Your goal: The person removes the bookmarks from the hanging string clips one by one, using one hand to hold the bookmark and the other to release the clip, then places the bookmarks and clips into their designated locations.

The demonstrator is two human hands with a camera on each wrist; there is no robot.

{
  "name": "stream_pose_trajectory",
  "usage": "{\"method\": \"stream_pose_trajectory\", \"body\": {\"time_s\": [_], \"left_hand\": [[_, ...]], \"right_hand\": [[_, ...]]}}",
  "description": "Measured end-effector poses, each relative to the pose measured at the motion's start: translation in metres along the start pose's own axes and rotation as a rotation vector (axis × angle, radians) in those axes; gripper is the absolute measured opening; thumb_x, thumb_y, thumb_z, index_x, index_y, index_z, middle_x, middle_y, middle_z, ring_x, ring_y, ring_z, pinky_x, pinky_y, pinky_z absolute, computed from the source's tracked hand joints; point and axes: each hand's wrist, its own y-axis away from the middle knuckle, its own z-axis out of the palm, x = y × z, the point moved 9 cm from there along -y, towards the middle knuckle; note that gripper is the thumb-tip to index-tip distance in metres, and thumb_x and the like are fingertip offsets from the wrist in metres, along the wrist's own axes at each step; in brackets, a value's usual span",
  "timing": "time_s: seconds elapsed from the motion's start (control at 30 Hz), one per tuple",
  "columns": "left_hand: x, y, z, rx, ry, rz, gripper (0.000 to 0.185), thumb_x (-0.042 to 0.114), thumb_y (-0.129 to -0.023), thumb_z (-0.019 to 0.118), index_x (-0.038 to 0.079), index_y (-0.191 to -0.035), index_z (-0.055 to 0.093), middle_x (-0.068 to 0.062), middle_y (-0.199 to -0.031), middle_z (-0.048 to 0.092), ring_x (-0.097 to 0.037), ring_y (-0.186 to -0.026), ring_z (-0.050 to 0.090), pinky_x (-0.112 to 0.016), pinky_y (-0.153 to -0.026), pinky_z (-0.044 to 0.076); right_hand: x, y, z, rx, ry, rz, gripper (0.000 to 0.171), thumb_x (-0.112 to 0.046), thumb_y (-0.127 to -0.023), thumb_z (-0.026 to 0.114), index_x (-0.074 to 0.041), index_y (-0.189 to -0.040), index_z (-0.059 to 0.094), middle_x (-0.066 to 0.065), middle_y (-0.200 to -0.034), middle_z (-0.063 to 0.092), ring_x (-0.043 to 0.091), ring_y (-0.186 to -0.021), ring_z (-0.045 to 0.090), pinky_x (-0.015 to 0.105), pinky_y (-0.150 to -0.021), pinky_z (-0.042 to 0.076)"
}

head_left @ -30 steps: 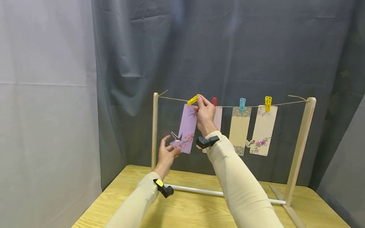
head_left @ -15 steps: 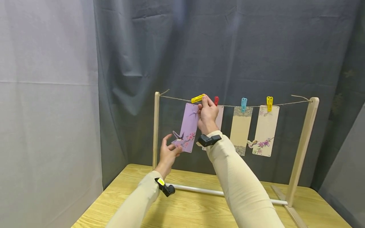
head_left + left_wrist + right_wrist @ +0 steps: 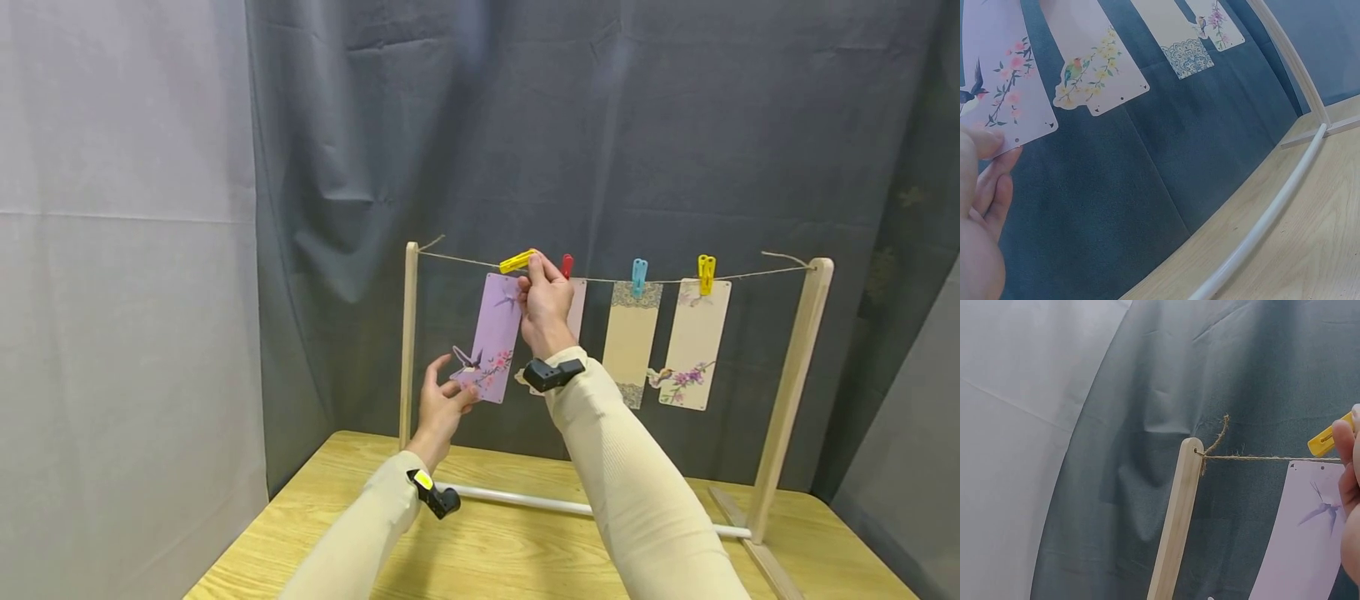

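Note:
A lilac card (image 3: 495, 337) with a bird and blossoms hangs tilted just under a twine line (image 3: 465, 261) strung between two wooden posts. My right hand (image 3: 542, 302) pinches a yellow clothespin (image 3: 518, 261) at the line, beside the card's top right corner. The pin's tip (image 3: 1324, 441) shows by my fingers in the right wrist view. My left hand (image 3: 442, 402) pinches the card's lower left corner (image 3: 1019, 134) between thumb and fingers.
Three more cards hang to the right under a red pin (image 3: 567, 265), a blue pin (image 3: 638, 276) and a yellow pin (image 3: 705, 272). The wooden frame's left post (image 3: 408, 342) and right post (image 3: 787, 392) stand on a yellow table (image 3: 510, 558), joined by a white rod (image 3: 525, 501).
My right hand turned the yellow pin from tilted to nearly level along the twine and shifted slightly right. The lilac card's top moved with it. The left hand kept its hold.

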Motion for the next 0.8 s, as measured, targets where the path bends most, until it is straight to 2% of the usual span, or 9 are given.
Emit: {"method": "stream_pose_trajectory", "body": {"time_s": [0.17,0.37,0.63,0.8], "left_hand": [[0.001,0.001,0.002,-0.007,0.007,0.017,0.078,-0.007,-0.092,0.073,0.017,-0.157,0.035,-0.015,-0.107,0.075,-0.021,-0.082,0.074,-0.031,-0.074,0.054],[-0.002,0.005,-0.005,0.032,-0.003,0.016,0.075,-0.005,-0.093,0.073,0.017,-0.155,0.038,-0.016,-0.105,0.075,-0.017,-0.079,0.070,-0.030,-0.073,0.054],[0.002,0.010,0.000,0.016,0.008,0.030,0.075,-0.006,-0.093,0.071,0.014,-0.156,0.035,-0.016,-0.104,0.074,-0.017,-0.079,0.070,-0.030,-0.073,0.053],[0.007,0.012,0.000,0.030,0.012,0.039,0.075,-0.005,-0.093,0.073,0.014,-0.156,0.036,-0.018,-0.107,0.074,-0.015,-0.078,0.070,-0.028,-0.072,0.053]], "right_hand": [[-0.003,0.003,-0.004,-0.002,0.023,0.003,0.032,-0.023,-0.104,0.065,-0.011,-0.133,0.071,0.004,-0.102,0.061,0.005,-0.061,0.057,0.018,-0.054,0.042],[0.000,0.007,-0.006,-0.047,0.053,0.045,0.035,-0.028,-0.106,0.061,-0.013,-0.136,0.068,0.003,-0.117,0.060,0.007,-0.064,0.060,0.019,-0.057,0.042],[-0.007,0.010,-0.008,-0.137,0.165,-0.015,0.044,-0.031,-0.103,0.067,-0.013,-0.143,0.062,0.004,-0.139,0.061,0.006,-0.065,0.067,0.017,-0.057,0.047],[-0.010,0.013,-0.008,-0.154,0.160,-0.024,0.044,-0.032,-0.101,0.070,-0.014,-0.140,0.065,0.004,-0.140,0.061,0.006,-0.065,0.067,0.016,-0.056,0.046]]}}
